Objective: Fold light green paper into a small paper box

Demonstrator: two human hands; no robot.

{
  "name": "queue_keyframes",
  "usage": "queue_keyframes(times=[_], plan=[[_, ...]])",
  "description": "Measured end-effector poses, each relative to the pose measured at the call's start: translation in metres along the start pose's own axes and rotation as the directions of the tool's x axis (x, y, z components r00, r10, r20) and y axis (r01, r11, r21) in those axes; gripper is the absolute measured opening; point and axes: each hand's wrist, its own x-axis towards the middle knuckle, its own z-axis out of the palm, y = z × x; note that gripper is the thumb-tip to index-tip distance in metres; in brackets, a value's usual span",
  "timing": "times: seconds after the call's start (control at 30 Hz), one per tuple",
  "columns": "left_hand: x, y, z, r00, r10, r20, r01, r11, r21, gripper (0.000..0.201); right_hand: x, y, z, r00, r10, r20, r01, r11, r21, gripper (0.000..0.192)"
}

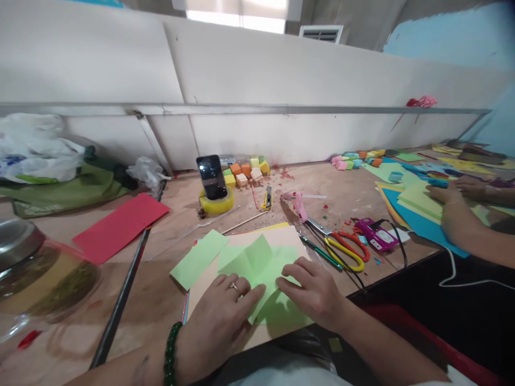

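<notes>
A light green paper sheet (263,268) is being pressed flat against a beige card (281,236) on the wooden table (161,300), at the six o'clock edge of the table, directly in front of the person. The left hand (219,316) is being laid palm-down on the sheet's seven o'clock corner, fingers held together and pointing toward one o'clock, a ring showing on one finger and a dark green bead bracelet (171,351) on the wrist. The right hand (311,292) is being rested on the five o'clock side, fingers curled and pointing toward nine o'clock, the tips pushing down on the paper; nothing is being pinched by either hand. A raised fold is standing up at twelve o'clock from the fingertips, and the sheet's long axis is running roughly from eight o'clock to two o'clock. The two sets of fingertips are nearly meeting over the sheet, the right being slightly nearer the fold. A second green strip (199,258) is lying at ten o'clock of the left hand, and scissors (346,249) at two o'clock of the right. Another person's hand (453,212) is being kept well apart at three o'clock
</notes>
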Motion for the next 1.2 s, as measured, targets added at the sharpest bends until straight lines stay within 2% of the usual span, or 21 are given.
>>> queue_keyframes(times=[0.13, 0.23, 0.3, 0.37, 0.47, 0.53, 0.63, 0.73, 0.8, 0.87, 0.9, 0.97, 1.0, 1.07, 1.1, 1.13, 1.2], plan=[[-0.001, -0.009, 0.001, 0.993, -0.060, 0.104, 0.063, 0.998, -0.025, 0.044, -0.002, 0.003, -0.001, 1.000, 0.009, -0.002, -0.009, 0.999, 0.040, 0.023], [-0.002, -0.019, 0.002, 0.988, -0.065, 0.142, 0.072, 0.996, -0.044, 0.037, -0.006, 0.008, -0.001, 1.000, 0.004, -0.028, 0.000, 0.993, 0.122, 0.019], [-0.005, -0.026, 0.005, 0.994, -0.025, 0.107, 0.023, 1.000, 0.016, 0.027, -0.010, 0.010, 0.002, 1.000, 0.003, -0.021, 0.001, 0.981, 0.195, 0.015], [-0.010, -0.033, 0.010, 0.996, 0.067, 0.063, -0.075, 0.990, 0.121, 0.021, -0.016, 0.011, 0.005, 1.000, 0.026, 0.013, -0.028, 0.972, 0.234, 0.015], [-0.016, -0.032, 0.016, 0.984, 0.174, 0.039, -0.179, 0.955, 0.235, 0.018, -0.024, 0.006, 0.008, 0.990, 0.110, 0.082, -0.124, 0.976, 0.180, 0.020], [-0.016, -0.026, 0.017, 0.978, 0.202, 0.050, -0.208, 0.948, 0.240, 0.015, -0.029, 0.001, 0.008, 0.980, 0.161, 0.117, -0.175, 0.977, 0.120, 0.022], [-0.011, -0.017, 0.015, 0.970, 0.202, 0.137, -0.223, 0.961, 0.163, 0.012, -0.033, -0.005, 0.007, 0.969, 0.173, 0.178, -0.197, 0.972, 0.128, 0.027], [-0.006, -0.020, 0.013, 0.969, 0.095, 0.228, -0.106, 0.994, 0.036, 0.017, -0.036, -0.006, 0.007, 0.957, 0.171, 0.235, -0.227, 0.945, 0.237, 0.022], [-0.005, -0.029, 0.012, 0.970, -0.010, 0.244, 0.030, 0.996, -0.079, 0.034, -0.037, -0.004, 0.006, 0.947, 0.203, 0.248, -0.277, 0.907, 0.316, 0.020], [-0.004, -0.040, 0.013, 0.957, -0.129, 0.261, 0.190, 0.956, -0.222, 0.051, -0.038, -0.001, 0.006, 0.924, 0.264, 0.279, -0.357, 0.856, 0.374, 0.017], [-0.003, -0.045, 0.014, 0.936, -0.212, 0.282, 0.293, 0.912, -0.287, 0.052, -0.038, 0.000, 0.007, 0.900, 0.313, 0.303, -0.416, 0.826, 0.382, 0.015], [-0.001, -0.052, 0.017, 0.878, -0.365, 0.311, 0.463, 0.815, -0.350, 0.052, -0.039, 0.001, 0.009, 0.825, 0.446, 0.348, -0.555, 0.757, 0.345, 0.012], [0.001, -0.054, 0.019, 0.851, -0.416, 0.320, 0.515, 0.782, -0.352, 0.055, -0.039, 0.001, 0.012, 0.782, 0.511, 0.356, -0.615, 0.724, 0.312, 0.020], [0.002, -0.054, 0.022, 0.831, -0.462, 0.311, 0.547, 0.781, -0.302, 0.065, -0.040, 0.001, 0.017, 0.736, 0.596, 0.320, -0.672, 0.700, 0.241, 0.044], [0.002, -0.053, 0.024, 0.839, -0.465, 0.283, 0.532, 0.809, -0.249, 0.069, -0.041, 0.001, 0.020, 0.742, 0.607, 0.284, -0.665, 0.720, 0.198, 0.053], [0.001, -0.052, 0.026, 0.858, -0.455, 0.236, 0.499, 0.847, -0.182, 0.071, -0.040, 0.001, 0.022, 0.763, 0.597, 0.248, -0.638, 0.756, 0.143, 0.056], [-0.001, -0.046, 0.027, 0.915, -0.386, 0.116, 0.391, 0.920, -0.019, 0.066, -0.038, 0.000, 0.024, 0.829, 0.528, 0.183, -0.539, 0.842, 0.016, 0.050]])
